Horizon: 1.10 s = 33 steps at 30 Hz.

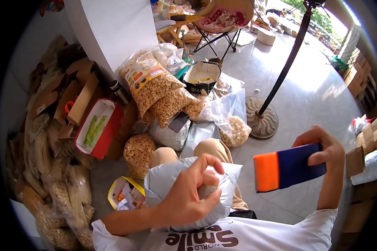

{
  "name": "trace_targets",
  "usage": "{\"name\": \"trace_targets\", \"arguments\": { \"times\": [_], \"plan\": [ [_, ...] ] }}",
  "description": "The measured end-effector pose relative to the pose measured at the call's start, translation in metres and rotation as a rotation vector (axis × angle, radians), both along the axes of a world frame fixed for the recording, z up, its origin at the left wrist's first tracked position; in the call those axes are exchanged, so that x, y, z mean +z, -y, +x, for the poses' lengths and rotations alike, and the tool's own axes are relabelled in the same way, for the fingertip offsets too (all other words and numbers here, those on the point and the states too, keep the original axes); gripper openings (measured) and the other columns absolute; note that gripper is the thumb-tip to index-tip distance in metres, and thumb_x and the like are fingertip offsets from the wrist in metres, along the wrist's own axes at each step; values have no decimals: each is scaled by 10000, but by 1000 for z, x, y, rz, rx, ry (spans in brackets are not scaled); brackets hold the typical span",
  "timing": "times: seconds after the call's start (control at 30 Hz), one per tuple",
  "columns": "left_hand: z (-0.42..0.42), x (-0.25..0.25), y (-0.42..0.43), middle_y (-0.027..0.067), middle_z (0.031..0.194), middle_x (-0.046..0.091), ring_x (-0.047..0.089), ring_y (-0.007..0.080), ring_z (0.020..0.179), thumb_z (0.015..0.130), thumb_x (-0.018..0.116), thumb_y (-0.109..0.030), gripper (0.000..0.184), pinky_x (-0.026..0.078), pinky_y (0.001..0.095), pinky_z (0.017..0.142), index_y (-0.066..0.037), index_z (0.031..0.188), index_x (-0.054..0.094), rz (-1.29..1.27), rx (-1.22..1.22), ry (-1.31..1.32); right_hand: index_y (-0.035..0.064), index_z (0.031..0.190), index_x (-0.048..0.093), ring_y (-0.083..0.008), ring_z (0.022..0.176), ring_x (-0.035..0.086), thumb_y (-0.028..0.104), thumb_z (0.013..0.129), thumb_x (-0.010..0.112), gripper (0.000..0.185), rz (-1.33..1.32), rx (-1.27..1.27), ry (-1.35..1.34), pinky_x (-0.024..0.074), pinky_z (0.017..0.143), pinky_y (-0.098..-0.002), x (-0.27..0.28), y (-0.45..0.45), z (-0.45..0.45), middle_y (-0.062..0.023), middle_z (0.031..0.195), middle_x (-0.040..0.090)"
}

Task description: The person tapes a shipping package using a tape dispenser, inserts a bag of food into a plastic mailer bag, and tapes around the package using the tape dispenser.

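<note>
My right hand (324, 148) grips a dark blue and orange box-shaped thing (289, 168), thumb on its near face and fingers behind; its kind does not show. It is held up to the right of my knees. A grey-white plastic mailing bag (167, 178), puffed out, rests on my lap. Above this bag, my left hand (197, 188) is closed, its fingers curled toward the thumb. Whatever lies between those fingers, if anything, is too blurred to name.
Clear bags of light-brown snack pieces (163, 94) pile up ahead, with a phone (179, 122) on them. A red box (100, 134) and a yellow-rimmed container (125, 193) stand left. A fan's round base (262, 119) stands ahead right; a folding chair (224, 21) is farther back.
</note>
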<state>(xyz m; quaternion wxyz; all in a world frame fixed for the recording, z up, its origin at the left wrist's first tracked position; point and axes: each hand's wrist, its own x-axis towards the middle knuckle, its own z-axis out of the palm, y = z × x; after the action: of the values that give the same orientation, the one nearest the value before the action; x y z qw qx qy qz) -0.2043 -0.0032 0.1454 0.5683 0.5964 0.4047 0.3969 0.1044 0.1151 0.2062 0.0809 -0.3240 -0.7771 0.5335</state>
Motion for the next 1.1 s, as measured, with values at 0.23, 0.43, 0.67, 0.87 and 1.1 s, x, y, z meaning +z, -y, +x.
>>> {"name": "trace_targets", "arguments": {
  "times": [0.23,0.43,0.67,0.87,1.1],
  "plan": [
    [2,36,-9,-28,585,374,338,42,547,719,512,70,361,299,210,569,45,1033,336,426,-22,379,-31,927,496,-148,474,584,429,632,750,603,328,-206,-458,502,467,-217,63,5,-3,-134,683,609],
    [-52,-23,21,68,683,541,542,190,741,691,643,-114,550,362,304,783,-11,1146,351,160,-63,-126,-105,840,600,-180,460,605,406,597,737,582,91,202,157,488,430,-216,58,9,-74,-148,638,631],
    [-70,-58,35,139,1046,506,487,248,992,715,652,-262,720,261,417,908,-63,1300,282,415,-7,-706,-55,893,618,-199,562,628,392,623,705,530,226,269,324,525,599,-258,34,25,-107,-121,688,638],
    [-79,-66,28,125,1122,468,461,250,1062,668,645,-210,697,233,407,928,-90,1277,329,476,11,-680,-55,852,628,-186,546,616,403,612,669,519,21,67,300,505,565,-249,16,17,-78,-121,671,631],
    [-105,-71,14,91,1101,496,460,227,1068,626,616,-131,630,235,380,928,-100,1220,409,432,-21,-568,-64,828,626,-147,540,573,396,603,666,514,-64,108,385,466,529,-231,-59,-18,21,-84,646,609]
  ]
}}
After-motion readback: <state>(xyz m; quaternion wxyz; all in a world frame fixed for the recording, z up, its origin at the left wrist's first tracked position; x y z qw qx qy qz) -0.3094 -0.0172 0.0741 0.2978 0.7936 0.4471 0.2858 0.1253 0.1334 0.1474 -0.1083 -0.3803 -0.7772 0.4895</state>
